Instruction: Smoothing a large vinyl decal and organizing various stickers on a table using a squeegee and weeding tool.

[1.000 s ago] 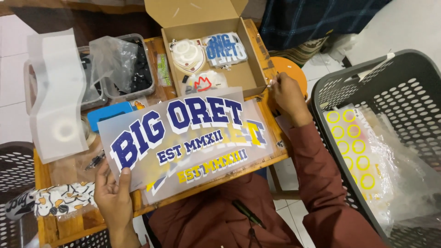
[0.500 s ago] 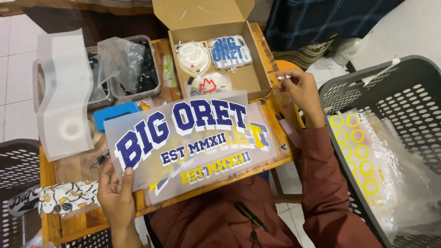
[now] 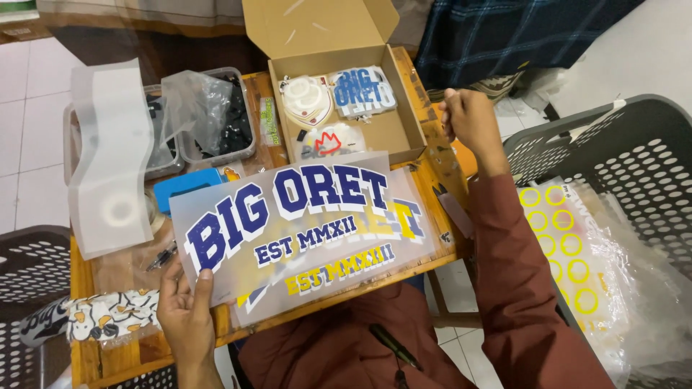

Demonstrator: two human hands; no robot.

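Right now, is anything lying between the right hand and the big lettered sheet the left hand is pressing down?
Nothing visible. The right hand is raised beside the open cardboard box, off the sheet's far corner. The left hand pins the lettered sheet at its near corner; bare table edge lies between.

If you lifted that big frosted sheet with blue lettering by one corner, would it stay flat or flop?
Probably flop: the frosted sheet looks thin and see-through, with yellow lettering showing underneath. Likely light, since the left hand pins it with spread fingers alone. It may slide, lying loose on another sheet.
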